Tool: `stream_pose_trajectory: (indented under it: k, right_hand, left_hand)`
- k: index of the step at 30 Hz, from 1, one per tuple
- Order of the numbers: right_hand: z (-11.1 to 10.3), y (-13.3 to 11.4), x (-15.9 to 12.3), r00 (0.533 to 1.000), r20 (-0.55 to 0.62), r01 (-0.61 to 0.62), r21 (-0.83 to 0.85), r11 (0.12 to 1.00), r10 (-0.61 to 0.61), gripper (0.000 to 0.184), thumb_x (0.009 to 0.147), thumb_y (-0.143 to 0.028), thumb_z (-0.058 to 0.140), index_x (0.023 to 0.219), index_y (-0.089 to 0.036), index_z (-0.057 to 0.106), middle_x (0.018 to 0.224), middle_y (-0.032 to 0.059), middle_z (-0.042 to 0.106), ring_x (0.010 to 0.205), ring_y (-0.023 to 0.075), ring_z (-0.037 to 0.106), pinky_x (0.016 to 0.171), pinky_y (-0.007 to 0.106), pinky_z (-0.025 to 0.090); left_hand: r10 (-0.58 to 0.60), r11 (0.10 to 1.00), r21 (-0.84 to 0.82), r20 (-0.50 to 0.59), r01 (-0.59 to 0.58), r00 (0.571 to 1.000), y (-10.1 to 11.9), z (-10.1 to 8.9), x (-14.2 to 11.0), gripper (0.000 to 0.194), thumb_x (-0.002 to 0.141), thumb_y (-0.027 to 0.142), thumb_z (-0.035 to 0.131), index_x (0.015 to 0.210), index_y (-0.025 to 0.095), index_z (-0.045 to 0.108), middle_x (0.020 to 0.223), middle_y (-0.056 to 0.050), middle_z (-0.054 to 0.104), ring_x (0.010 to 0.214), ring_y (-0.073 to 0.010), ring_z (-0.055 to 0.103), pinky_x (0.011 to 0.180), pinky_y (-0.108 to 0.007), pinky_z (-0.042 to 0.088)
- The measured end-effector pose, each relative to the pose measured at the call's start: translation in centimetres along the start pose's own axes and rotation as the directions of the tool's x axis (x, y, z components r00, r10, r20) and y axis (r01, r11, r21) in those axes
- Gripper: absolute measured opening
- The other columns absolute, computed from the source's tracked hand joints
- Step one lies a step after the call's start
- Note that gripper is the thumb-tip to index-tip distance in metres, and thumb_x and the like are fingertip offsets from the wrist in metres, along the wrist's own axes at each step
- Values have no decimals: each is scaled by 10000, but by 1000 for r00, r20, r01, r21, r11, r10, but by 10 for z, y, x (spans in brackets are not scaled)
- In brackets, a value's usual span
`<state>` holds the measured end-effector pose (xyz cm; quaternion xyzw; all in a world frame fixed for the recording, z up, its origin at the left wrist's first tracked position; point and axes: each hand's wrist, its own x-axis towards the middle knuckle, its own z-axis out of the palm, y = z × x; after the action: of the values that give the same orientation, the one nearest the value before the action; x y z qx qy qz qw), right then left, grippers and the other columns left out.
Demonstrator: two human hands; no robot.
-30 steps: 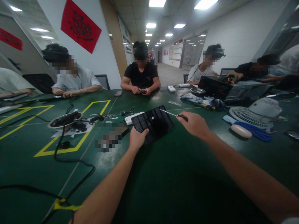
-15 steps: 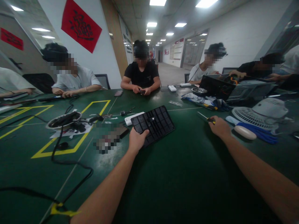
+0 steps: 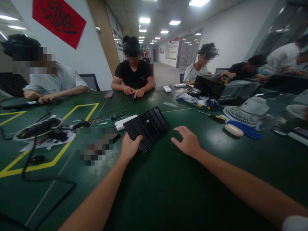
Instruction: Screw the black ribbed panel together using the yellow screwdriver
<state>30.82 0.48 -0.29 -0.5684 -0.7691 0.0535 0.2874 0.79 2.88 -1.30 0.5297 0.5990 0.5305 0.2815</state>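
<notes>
A black ribbed plastic panel [image 3: 146, 126] lies on the green table [image 3: 168, 192] in front of me. My left hand [image 3: 130, 148] grips its near left corner, thumb on top. My right hand [image 3: 187, 142] hovers just right of the panel, empty, with fingers spread. A yellow-handled screwdriver [image 3: 213, 116] lies on the table further right, apart from my hand.
A white bar [image 3: 125, 122] sits behind the panel. A white fan [image 3: 247, 110], blue cloth [image 3: 245, 133] and an oval pad [image 3: 233, 130] lie at right. A bowl with black cables [image 3: 36, 130] sits at left inside yellow tape lines. Several people sit around the far side.
My right hand carried the screwdriver rightward, set it down on the table and came back empty toward the panel. The left hand kept its grip. The camera turned right.
</notes>
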Motion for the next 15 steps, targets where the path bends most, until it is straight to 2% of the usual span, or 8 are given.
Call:
stream_pose_trajectory:
  k: [2, 4, 7, 9, 12, 15]
  right_hand:
    - [8, -38, -8, 993, 58, 96, 51, 994, -99, 599, 962, -552, 623, 1448, -201, 617, 1455, 154, 638, 1307, 305, 608, 1055, 463, 507]
    - [16, -66, -9, 986, 108, 121, 69, 990, -128, 706, 934, -637, 627, 1512, -237, 569, 1525, 153, 599, 1343, 331, 583, 1049, 498, 514]
    - [26, -90, -1, 981, 142, 121, 56, 991, -128, 849, 887, -666, 672, 1586, -221, 486, 1586, 168, 540, 1343, 356, 568, 1034, 526, 523]
    - [30, -95, 6, 982, 154, 108, 26, 994, -111, 754, 925, -583, 655, 1562, -210, 505, 1534, 164, 575, 1289, 342, 594, 999, 509, 537]
    - [31, -90, 13, 978, 189, 98, -35, 995, -90, 567, 971, -436, 613, 1493, -221, 558, 1475, 154, 600, 1235, 322, 617, 925, 469, 557]
    - [25, -77, 14, 977, 203, 82, -85, 993, -64, 523, 972, -318, 610, 1486, -243, 552, 1444, 140, 616, 1229, 318, 617, 884, 460, 568]
  left_hand:
    - [-9, 1000, 6, 101, 9, 995, 1, 1, -5, 477, 770, 340, 757, 1217, 192, 679, 1088, -107, 802, 864, -291, 761, 839, -444, 615]
    - [-7, 999, 38, 201, -1, 980, 2, 1, -10, 461, 792, 413, 747, 1189, 192, 672, 968, -81, 793, 694, -261, 717, 689, -408, 598]
    - [86, 987, 106, 278, -119, 957, 4, 1, -16, 413, 813, 493, 742, 1103, 204, 682, 905, -70, 787, 715, -267, 716, 665, -383, 567]
    - [146, 966, 159, 322, -205, 935, 6, 0, -18, 428, 823, 518, 743, 1117, 213, 685, 894, -70, 791, 765, -276, 731, 688, -374, 555]
    - [174, 927, 236, 419, -292, 891, 8, -2, -20, 466, 845, 563, 728, 1161, 224, 679, 898, -62, 793, 719, -256, 721, 655, -354, 520]
    - [176, 894, 275, 509, -354, 842, 11, -4, -20, 553, 856, 595, 716, 1271, 236, 644, 936, -38, 796, 630, -213, 687, 632, -342, 493]
